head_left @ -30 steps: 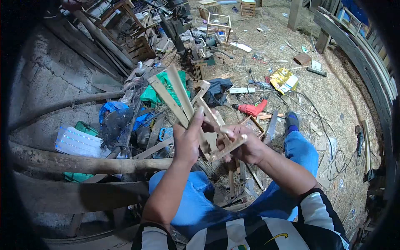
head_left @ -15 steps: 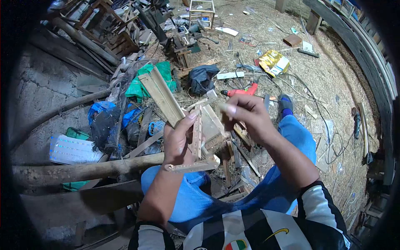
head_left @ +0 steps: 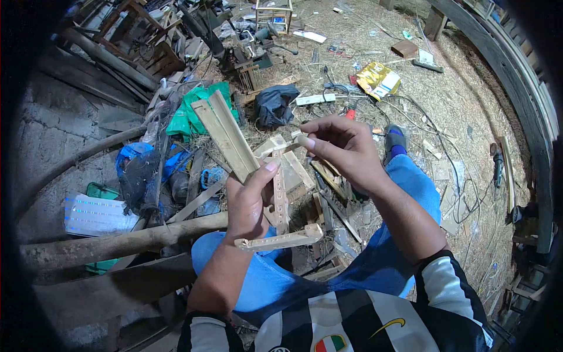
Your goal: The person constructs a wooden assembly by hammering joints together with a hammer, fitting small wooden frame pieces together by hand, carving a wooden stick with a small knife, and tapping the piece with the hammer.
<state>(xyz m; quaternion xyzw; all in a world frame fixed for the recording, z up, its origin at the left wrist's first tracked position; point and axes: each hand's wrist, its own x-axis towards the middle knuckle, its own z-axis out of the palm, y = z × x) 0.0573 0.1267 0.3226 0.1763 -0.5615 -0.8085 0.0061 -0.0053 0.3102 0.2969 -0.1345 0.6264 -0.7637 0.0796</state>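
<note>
My left hand [head_left: 249, 199] is closed round a pale wooden frame piece. Its drilled wooden strip [head_left: 279, 193], with a row of holes, stands up beside my thumb. A second wooden bar [head_left: 281, 239] crosses the lower end, below my fingers. Behind the thumb, a long grooved board [head_left: 226, 135] slants up to the left; whether it is in the same grip is unclear. My right hand [head_left: 346, 154] has thumb and forefinger pinched close to the frame's upper end, by a small pale block [head_left: 297, 135]. What sits between those fingertips is too small to make out.
A round wooden pole [head_left: 123, 243] runs across the left side. Beyond my hands lie a black bag [head_left: 275, 105], green plastic [head_left: 196, 111], a white power strip [head_left: 315, 100] and a yellow packet [head_left: 378, 81]. Cables [head_left: 437, 126] trail over the shavings at right.
My right hand has moved slightly left and down, bringing its pinched fingertips to the frame's upper end. The lower bar has swung a little to the right. My left hand keeps its hold.
</note>
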